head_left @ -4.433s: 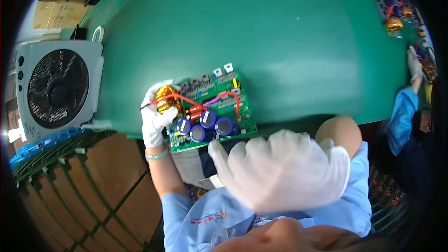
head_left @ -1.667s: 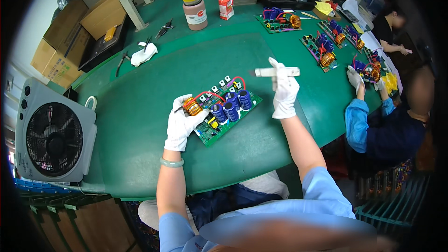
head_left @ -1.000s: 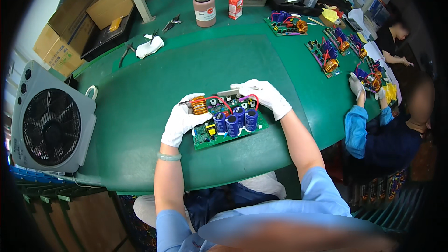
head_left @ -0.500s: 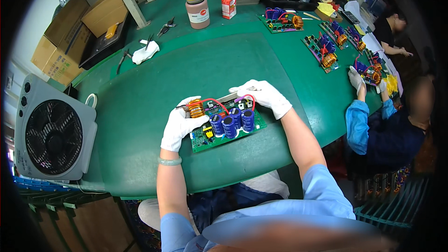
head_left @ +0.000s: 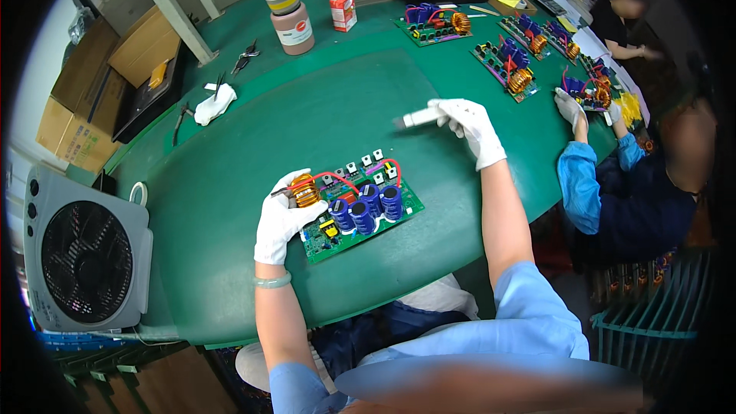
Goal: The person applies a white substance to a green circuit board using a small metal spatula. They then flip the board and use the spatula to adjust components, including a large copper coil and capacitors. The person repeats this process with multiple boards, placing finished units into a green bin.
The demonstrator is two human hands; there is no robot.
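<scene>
A green circuit board lies tilted on the green mat, carrying blue capacitors, a copper coil and red wires. My gloved left hand grips its left end, thumb and fingers around the coil. Off the board to the upper right is my gloved right hand. Its fingers are closed on a white marker-like pen, whose dark, blurred tip points left above the mat.
Several similar boards lie at the far right, where a co-worker's gloved hands hold another. A jar and red drink carton stand at the back. Pliers and a white cloth lie left. A fan is nearer.
My right hand has lifted away from the board's far edge to the right, the white pen now plainly in view. My left hand still holds the board. The whole view has shifted somewhat.
</scene>
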